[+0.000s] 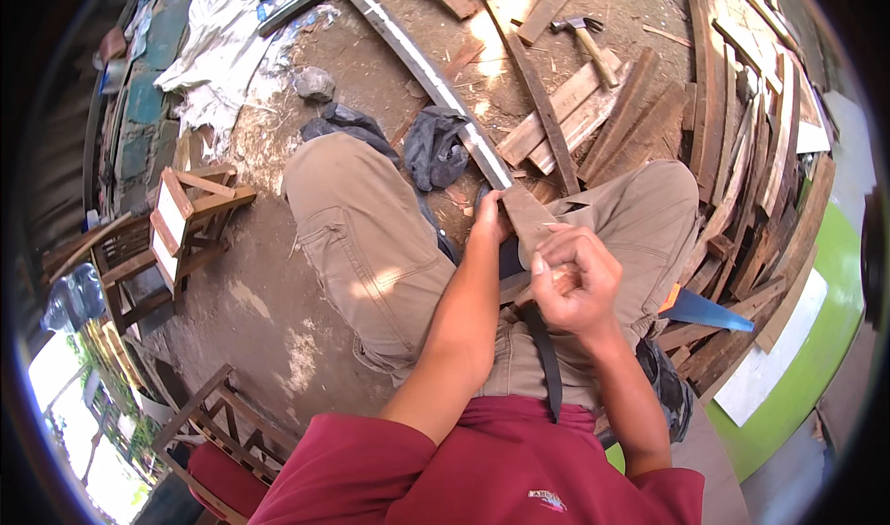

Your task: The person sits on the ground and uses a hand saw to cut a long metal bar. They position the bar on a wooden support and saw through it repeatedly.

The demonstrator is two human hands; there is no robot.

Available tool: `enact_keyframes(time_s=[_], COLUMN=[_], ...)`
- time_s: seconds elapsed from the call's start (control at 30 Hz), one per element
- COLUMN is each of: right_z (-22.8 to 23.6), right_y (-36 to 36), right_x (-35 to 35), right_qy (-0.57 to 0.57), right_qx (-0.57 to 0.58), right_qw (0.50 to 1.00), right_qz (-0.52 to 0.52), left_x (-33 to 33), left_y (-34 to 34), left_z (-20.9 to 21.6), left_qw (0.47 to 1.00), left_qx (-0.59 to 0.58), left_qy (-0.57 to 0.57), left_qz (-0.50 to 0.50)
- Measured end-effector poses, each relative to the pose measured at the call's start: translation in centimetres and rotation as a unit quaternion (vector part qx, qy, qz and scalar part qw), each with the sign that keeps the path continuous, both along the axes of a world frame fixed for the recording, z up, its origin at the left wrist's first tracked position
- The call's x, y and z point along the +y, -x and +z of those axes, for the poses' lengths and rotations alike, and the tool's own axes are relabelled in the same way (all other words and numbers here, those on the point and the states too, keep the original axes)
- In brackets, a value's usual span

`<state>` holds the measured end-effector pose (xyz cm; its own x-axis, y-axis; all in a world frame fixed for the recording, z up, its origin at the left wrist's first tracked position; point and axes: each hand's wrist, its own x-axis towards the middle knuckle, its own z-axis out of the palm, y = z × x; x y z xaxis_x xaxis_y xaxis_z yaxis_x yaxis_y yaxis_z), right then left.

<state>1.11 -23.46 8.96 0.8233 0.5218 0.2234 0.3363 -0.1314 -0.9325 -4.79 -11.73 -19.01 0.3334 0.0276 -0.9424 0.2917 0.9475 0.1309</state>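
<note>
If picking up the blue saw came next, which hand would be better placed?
Probably the right hand: it is nearer the blue saw, which lies on the right. The left hand is farther off, at the wooden piece.

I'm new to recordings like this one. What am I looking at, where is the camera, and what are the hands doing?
No robot here: these are a person's two bare hands. The one picture comes from a wide fisheye camera worn on the head, looking down, so edges bend and left is the person's left.

The left hand holds a brown board between the legs. The right hand is curled close by; what it grips, if anything, is hidden.

On the ground ahead lie a hammer, loose planks and a grey stone. A blue-bladed saw is on the right.
</note>
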Motion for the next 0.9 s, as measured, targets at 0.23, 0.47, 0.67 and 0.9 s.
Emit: enact_keyframes(time_s=[0.23,0.47,0.67,0.9], right_z=[-0.3,-0.1,0.0,0.2], right_y=[-3.5,-4.4,-1.8,-0.1], right_x=[-0.1,0.8,1.4,2.5], right_qy=[0.025,0.029,0.047,0.026], right_qx=[0.044,0.078,0.035,0.029], right_qw=[0.996,0.996,0.997,0.997], right_qz=[0.069,0.029,0.045,0.068], left_x=[-0.6,-1.9,-2.8,-3.1], left_y=[-1.6,-1.7,-3.2,-2.2], left_z=[-1.2,-9.1,-8.6,-12.9], left_qw=[0.959,0.932,0.935,0.955], left_qx=[0.073,0.084,0.081,0.072], left_qy=[0.117,0.079,0.074,0.054], left_qz=[0.248,0.344,0.337,0.281])
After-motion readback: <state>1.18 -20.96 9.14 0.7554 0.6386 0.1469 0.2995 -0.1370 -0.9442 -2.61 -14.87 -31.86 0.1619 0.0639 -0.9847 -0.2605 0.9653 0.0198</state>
